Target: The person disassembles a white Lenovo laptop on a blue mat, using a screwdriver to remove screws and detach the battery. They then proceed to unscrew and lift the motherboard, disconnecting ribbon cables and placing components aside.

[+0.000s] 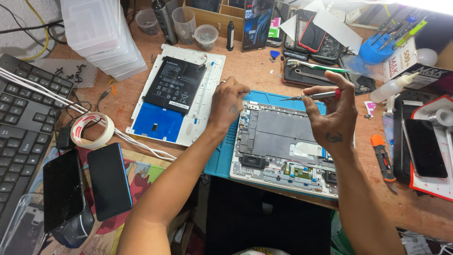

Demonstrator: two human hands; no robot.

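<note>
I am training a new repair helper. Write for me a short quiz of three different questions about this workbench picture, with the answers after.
1. True or false: the right hand holds a slim screwdriver with a red band.
2. Multiple choice: the left hand rests on
A. the black keyboard
B. the opened laptop chassis
C. the roll of tape
3. Fill the gap: the chassis lies on a ____ work mat.

Key: 1 true. 2 B, at the top left corner of the chassis. 3 blue.
</note>
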